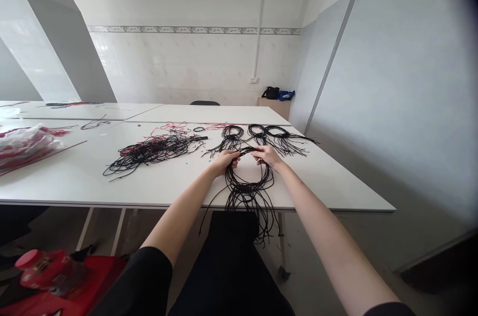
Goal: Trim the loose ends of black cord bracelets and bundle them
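A looped bundle of thin black cords [249, 187] hangs between my two hands at the table's front edge, its loose knotted ends trailing over the edge toward my lap. My left hand [227, 160] grips the loop's upper left side, fingers curled round the strands. On the upper right side, my right hand [267, 156] pinches the same loop between thumb and fingers. Just beyond my hands lie more coiled black cord loops [276, 132] with frayed-out tails. To the left spreads a tangled heap of black cords [153, 151] with some red strands among them.
The white table [328, 181] reaches to the right-hand wall. A clear plastic bag with red cords [30, 147] lies at far left. Below it, a red-capped jar [48, 271] stands on a red surface. A black bag [271, 92] rests on a box at the back.
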